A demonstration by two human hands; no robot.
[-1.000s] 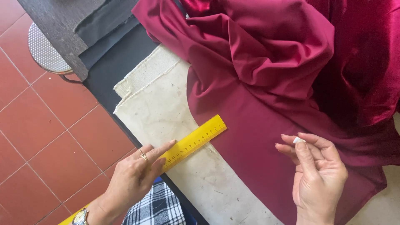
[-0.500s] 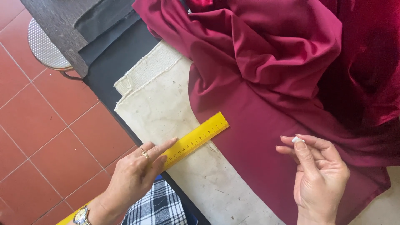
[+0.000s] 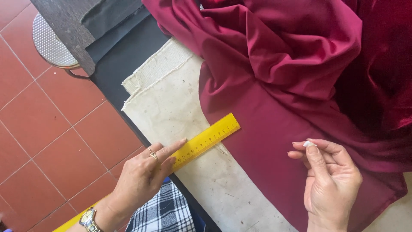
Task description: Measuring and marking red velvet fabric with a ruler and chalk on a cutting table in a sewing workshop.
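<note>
Cream cloth [image 3: 171, 103] underlay; left hand [image 3: 143, 180] pins yellow ruler [image 3: 206, 139]; right hand [image 3: 330, 180] pinches chalk [image 3: 308, 144].

Premises appear to be a tailoring or sewing workroom. Evidence: a worktable [image 3: 214, 202] padded with stained cream canvas, maroon fabric [image 3: 300, 64] heaped at far right, a yellow ruler [image 3: 206, 139] at the near edge, terracotta floor tiles [image 3: 38, 141] left.

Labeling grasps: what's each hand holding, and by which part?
Right hand pinches a small white piece, likely chalk, at its fingertips; only its top end shows. Left hand presses the yellow ruler near mid-length, no grip.
</note>
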